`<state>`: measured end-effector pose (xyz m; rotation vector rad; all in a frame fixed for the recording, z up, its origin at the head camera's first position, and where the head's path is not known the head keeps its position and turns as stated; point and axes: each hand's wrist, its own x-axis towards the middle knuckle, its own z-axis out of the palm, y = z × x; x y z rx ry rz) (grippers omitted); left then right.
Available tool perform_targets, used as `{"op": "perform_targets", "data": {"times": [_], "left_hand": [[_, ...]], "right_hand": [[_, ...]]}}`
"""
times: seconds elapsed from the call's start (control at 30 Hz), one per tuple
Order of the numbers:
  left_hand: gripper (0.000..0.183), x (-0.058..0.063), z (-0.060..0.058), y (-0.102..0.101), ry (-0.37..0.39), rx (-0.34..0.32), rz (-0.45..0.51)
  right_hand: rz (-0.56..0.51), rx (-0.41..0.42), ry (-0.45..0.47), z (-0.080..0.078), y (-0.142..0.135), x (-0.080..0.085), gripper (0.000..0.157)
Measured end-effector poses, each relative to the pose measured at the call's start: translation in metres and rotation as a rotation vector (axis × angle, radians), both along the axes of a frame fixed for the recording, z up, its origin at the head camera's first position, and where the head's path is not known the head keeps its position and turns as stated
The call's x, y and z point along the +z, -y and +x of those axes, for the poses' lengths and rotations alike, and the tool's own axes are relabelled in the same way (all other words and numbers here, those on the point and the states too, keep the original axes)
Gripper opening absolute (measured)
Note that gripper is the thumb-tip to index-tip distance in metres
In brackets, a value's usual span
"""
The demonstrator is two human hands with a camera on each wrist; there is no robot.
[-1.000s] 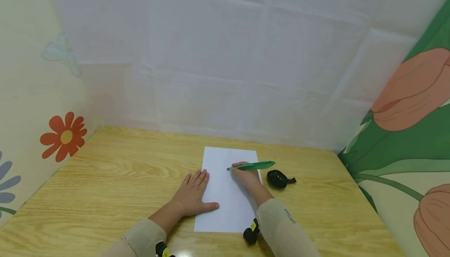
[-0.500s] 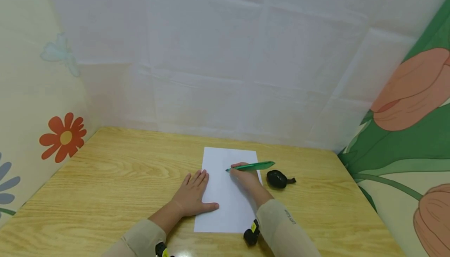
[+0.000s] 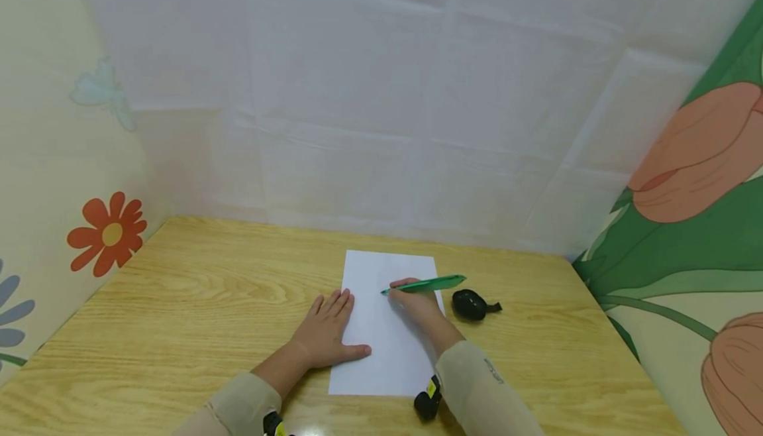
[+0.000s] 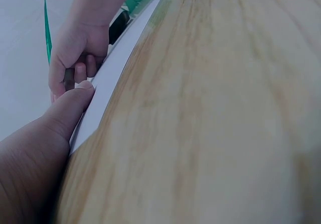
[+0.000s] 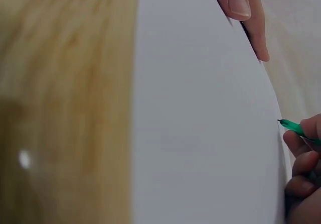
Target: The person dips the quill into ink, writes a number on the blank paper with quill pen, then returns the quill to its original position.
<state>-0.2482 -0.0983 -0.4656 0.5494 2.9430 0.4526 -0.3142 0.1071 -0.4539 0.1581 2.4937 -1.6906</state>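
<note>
A white sheet of paper (image 3: 384,356) lies on the wooden table in the head view. My left hand (image 3: 326,333) rests flat on its left edge, fingers straight and thumb spread out over the sheet. With curled fingers my right hand (image 3: 419,307) pinches a green pen (image 3: 435,283) near its point, at the sheet's upper right. The pen is broad and leaf-shaped towards its back end, which leans to the right. In the right wrist view the pen's dark tip (image 5: 281,121) is at the paper's surface. No mark on the paper can be made out.
Just right of the paper lies a glossy black rounded object (image 3: 469,305) with a short tail. Wood-grain table (image 3: 208,303) extends to both sides. A white cloth (image 3: 357,91) hangs behind, with flower-printed panels left and right. Black wrist cameras (image 3: 426,404) sit at the sleeves.
The pen tip and my right hand have shifted slightly left and towards me over the paper. My left hand has stayed where it was.
</note>
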Motion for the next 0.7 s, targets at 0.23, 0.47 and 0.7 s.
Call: {"op": "perform_targets", "data": {"times": [0.23, 0.47, 0.7], "left_hand": [[0.11, 0.0024, 0.0016, 0.0001, -0.003, -0.007, -0.001], [0.11, 0.0009, 0.0009, -0.0001, -0.005, -0.003, 0.003], [0.11, 0.001, 0.0012, 0.0004, -0.011, -0.003, 0.007]], "right_hand": [[0.013, 0.011, 0.007, 0.0008, -0.0017, -0.0007, 0.018], [0.016, 0.026, 0.0, 0.003, -0.0018, -0.0011, 0.02], [0.001, 0.038, -0.002, 0.0047, -0.0021, -0.0018, 0.021]]}}
